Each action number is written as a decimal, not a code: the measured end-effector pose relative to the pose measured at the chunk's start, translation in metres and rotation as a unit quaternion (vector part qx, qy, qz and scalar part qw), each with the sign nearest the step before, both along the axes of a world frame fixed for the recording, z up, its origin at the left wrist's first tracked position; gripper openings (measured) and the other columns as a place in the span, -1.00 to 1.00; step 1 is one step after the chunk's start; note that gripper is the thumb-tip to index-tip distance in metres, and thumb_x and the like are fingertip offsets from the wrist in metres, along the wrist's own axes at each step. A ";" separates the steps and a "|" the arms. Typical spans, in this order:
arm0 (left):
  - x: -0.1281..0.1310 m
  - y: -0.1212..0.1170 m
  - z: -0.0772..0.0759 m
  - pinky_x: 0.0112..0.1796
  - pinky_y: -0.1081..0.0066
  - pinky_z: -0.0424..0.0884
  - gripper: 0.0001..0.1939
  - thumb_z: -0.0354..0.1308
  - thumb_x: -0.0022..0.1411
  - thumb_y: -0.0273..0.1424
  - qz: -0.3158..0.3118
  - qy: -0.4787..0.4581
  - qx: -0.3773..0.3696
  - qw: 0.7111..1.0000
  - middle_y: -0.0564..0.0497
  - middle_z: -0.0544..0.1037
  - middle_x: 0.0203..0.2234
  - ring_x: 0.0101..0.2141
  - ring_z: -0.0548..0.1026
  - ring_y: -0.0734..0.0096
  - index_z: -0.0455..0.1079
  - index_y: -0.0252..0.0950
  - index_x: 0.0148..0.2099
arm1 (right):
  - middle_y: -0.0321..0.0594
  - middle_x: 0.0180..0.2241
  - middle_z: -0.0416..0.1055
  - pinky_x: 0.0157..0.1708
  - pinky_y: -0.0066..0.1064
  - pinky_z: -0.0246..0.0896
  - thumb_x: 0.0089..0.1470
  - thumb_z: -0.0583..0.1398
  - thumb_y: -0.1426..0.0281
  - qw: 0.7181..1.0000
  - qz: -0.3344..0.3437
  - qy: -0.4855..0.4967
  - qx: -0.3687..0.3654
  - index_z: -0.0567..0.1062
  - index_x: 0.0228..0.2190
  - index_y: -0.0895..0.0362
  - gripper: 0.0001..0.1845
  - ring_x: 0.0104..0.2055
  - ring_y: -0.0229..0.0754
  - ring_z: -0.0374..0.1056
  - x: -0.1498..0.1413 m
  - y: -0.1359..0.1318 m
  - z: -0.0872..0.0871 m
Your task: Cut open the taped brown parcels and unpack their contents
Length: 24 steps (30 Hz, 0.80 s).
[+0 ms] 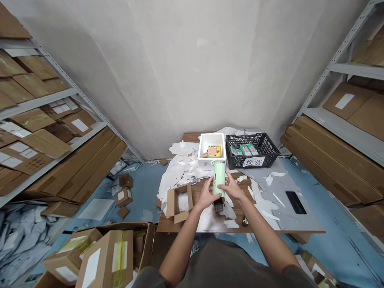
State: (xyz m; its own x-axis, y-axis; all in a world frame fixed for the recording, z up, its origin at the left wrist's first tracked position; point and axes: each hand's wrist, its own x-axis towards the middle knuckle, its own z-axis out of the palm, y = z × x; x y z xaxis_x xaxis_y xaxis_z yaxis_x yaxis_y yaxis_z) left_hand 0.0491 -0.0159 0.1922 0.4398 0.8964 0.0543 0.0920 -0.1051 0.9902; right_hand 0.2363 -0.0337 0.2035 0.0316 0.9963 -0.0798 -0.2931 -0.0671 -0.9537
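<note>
A pale green tumbler (pixel 219 178) with dark markings on its side is held upright between both hands above the table. My left hand (pixel 207 195) wraps its left side, thumb across the lower front. From the right, my right hand (pixel 233 187) grips it with the thumb on the front. Directly below the tumbler is a small green box (pixel 219 205), partly hidden by it. An opened cardboard box (pixel 171 203) with white paper inside sits left of my left hand. Behind the tumbler stands a white bin (pixel 207 163) holding small yellow and pinkish boxes.
A black crate (pixel 235 163) with green-and-pink boxes stands right of the bin. Torn white paper (pixel 174 174) litters the wooden table. A phone (pixel 296 202) and a yellow-black cutter (pixel 245 221) lie rightward. Shelves of cartons (pixel 87 168) flank both sides; a large carton (pixel 150 236) stands front left.
</note>
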 end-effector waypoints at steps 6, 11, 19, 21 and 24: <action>0.000 -0.002 0.009 0.17 0.01 0.54 0.18 0.58 0.04 -0.25 0.032 0.028 0.018 0.999 -0.19 0.43 0.30 0.19 0.53 -0.05 0.07 -0.04 0.59 | -0.08 0.17 0.51 0.14 -0.02 0.47 -0.07 0.50 0.23 1.000 -0.028 0.003 -0.004 0.08 0.50 -0.19 0.23 0.15 0.09 0.52 -0.005 -0.008 0.005; 0.000 -0.006 0.013 0.30 -0.06 0.41 0.09 0.53 0.06 -0.33 0.026 0.039 0.049 0.998 -0.20 0.40 0.34 0.30 0.45 -0.10 0.15 -0.06 0.56 | -0.07 0.15 0.50 0.12 -0.02 0.49 -0.14 0.52 0.25 0.999 -0.040 -0.006 -0.001 0.06 0.51 -0.17 0.30 0.09 0.09 0.54 -0.011 -0.009 0.004; 0.002 -0.007 0.009 0.24 0.00 0.48 0.12 0.52 0.12 -0.23 0.010 -0.029 0.004 1.000 -0.24 0.39 0.38 0.28 0.50 -0.05 0.03 -0.06 0.59 | -0.09 0.18 0.46 0.13 -0.05 0.46 -0.07 0.53 0.22 1.000 -0.004 -0.011 0.020 0.09 0.50 -0.22 0.24 0.11 0.05 0.51 -0.011 -0.010 0.001; 0.001 -0.008 0.008 0.28 -0.02 0.42 0.11 0.55 0.08 -0.22 0.020 -0.009 0.008 1.000 -0.24 0.36 0.39 0.32 0.44 -0.08 0.10 -0.07 0.57 | -0.09 0.13 0.49 0.10 -0.04 0.47 -0.11 0.54 0.23 1.000 -0.010 -0.013 0.013 0.10 0.51 -0.20 0.27 0.06 0.05 0.53 -0.011 -0.008 0.001; 0.003 -0.010 0.009 0.35 -0.08 0.30 0.11 0.58 0.01 -0.25 0.089 0.050 0.051 0.993 -0.21 0.33 0.41 0.38 0.36 -0.14 0.17 -0.06 0.54 | -0.08 0.09 0.50 0.05 -0.06 0.49 -0.15 0.57 0.22 0.998 -0.048 -0.024 0.012 0.11 0.51 -0.15 0.32 0.03 0.06 0.53 -0.014 -0.006 -0.002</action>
State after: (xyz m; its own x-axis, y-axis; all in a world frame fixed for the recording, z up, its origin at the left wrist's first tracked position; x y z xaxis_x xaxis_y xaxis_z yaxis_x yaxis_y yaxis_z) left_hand 0.0519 -0.0261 0.2012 0.2825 0.9527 0.1122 0.2160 -0.1772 0.9602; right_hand 0.2220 -0.0396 0.2017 0.1301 0.9901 -0.0522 -0.2505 -0.0181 -0.9680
